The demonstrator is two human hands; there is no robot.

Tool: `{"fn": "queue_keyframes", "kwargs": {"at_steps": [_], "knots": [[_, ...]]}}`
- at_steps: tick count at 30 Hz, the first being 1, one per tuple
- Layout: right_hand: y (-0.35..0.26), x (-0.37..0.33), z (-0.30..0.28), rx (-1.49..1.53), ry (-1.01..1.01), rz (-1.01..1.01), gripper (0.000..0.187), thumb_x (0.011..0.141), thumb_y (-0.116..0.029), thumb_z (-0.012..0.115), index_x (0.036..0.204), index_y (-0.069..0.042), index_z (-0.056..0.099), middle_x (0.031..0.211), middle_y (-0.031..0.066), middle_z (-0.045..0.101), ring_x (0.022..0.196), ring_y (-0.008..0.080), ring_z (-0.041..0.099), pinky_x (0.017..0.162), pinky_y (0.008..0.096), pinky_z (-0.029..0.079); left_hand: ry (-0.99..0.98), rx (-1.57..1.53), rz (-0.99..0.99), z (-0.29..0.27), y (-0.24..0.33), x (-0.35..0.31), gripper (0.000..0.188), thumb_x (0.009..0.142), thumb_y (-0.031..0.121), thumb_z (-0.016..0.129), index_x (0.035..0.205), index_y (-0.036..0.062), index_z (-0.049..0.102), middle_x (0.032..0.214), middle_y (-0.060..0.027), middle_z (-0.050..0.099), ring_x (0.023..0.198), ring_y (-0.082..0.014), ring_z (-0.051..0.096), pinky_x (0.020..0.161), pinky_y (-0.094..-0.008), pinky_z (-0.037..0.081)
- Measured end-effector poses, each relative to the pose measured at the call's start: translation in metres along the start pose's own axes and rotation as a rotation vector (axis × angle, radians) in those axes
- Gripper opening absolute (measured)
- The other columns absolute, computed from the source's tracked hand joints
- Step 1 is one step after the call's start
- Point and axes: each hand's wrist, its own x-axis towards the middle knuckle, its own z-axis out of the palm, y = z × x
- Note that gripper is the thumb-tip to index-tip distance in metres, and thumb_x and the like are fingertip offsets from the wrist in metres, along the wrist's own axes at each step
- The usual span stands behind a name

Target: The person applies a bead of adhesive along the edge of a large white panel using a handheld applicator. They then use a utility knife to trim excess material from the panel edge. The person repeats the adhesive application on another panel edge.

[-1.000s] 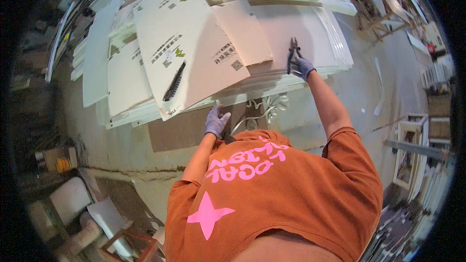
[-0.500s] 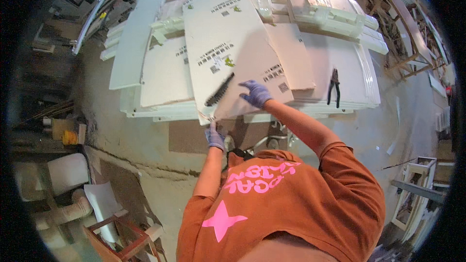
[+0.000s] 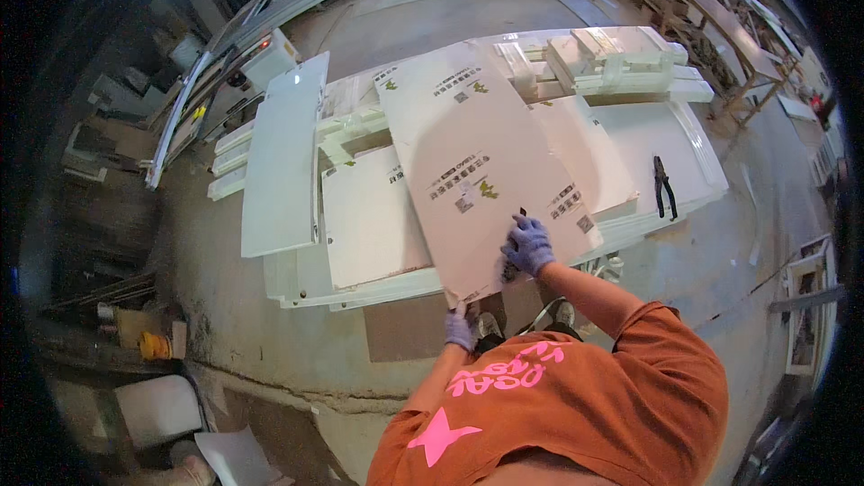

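Observation:
A large white printed board (image 3: pixel 486 153) lies aslant over a stack of white panels, with its near corner pointing toward me. My left hand (image 3: pixel 459 328), in a purple glove, is closed on that near corner. My gloved right hand (image 3: pixel 528 246) is wrapped round a black brush (image 3: pixel 510 272) over the board's lower right edge. Most of the brush is hidden by the fingers; dark ends show above and below them. Black-handled pliers (image 3: pixel 664 187) rest on a white panel to the right.
A pale glossy panel (image 3: pixel 286 157) lies left of the board. Wrapped white bundles (image 3: pixel 621 63) sit at the far right of the stack. A wooden frame table (image 3: pixel 720 22) stands beyond at the right. A yellow roll (image 3: pixel 155 346) is on the left.
My right hand has picked up the black brush from the board and moved toward the near edge. My left hand stays on the near corner. The view has shifted.

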Motion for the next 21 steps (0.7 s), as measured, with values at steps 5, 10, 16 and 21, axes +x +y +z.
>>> {"fn": "queue_keyframes", "kwargs": {"at_steps": [5,10,16,21], "knots": [[-0.018,-0.036,0.044,0.347,0.315,-0.033,0.03,0.068,-0.004,0.056,0.096,-0.01,0.061,0.127,0.0251,0.046,0.116,0.0411,0.046,0.096,0.0429,0.04,0.138,0.067,0.187,-0.07,0.063,0.016,0.034,0.083,0.042,0.06,0.105,0.0162,0.058,0.078,0.0006,0.061,0.064,-0.0115,0.056,0.051,-0.0248,0.043],[-0.036,-0.04,0.07,0.398,0.386,0.021,0.048,0.066,0.004,0.05,0.111,-0.013,0.057,0.13,0.0215,0.044,0.114,0.035,0.049,0.092,0.0363,0.044,0.303,-0.175,0.076,-0.079,0.07,0.034,0.031,0.083,0.043,0.06,0.101,0.0178,0.061,0.083,0.003,0.063,0.069,-0.0124,0.057,0.057,-0.0277,0.045],[-0.003,-0.049,0.024,1.222,0.378,0.668,0.07,0.067,0.006,0.052,0.133,-0.008,0.035,0.126,0.0127,0.047,0.096,0.023,0.055,0.073,0.0305,0.051,-0.371,0.111,-0.3,0.024,-0.029,0.03,0.036,0.082,0.043,0.062,0.105,0.0152,0.061,0.098,-0.0011,0.064,0.077,-0.0198,0.06,0.068,-0.0324,0.05],[0.059,-0.073,-0.02,1.592,0.28,0.975,0.042,0.078,-0.011,0.059,0.119,-0.009,0.048,0.065,0.0042,0.054,0.048,0.019,0.052,0.044,0.0333,0.047,-0.246,-0.194,-0.401,0.1,-0.065,0.031,0.038,0.081,0.033,0.067,0.109,0.0098,0.059,0.103,-0.0061,0.064,0.091,-0.0213,0.06,0.078,-0.0371,0.051]]}}
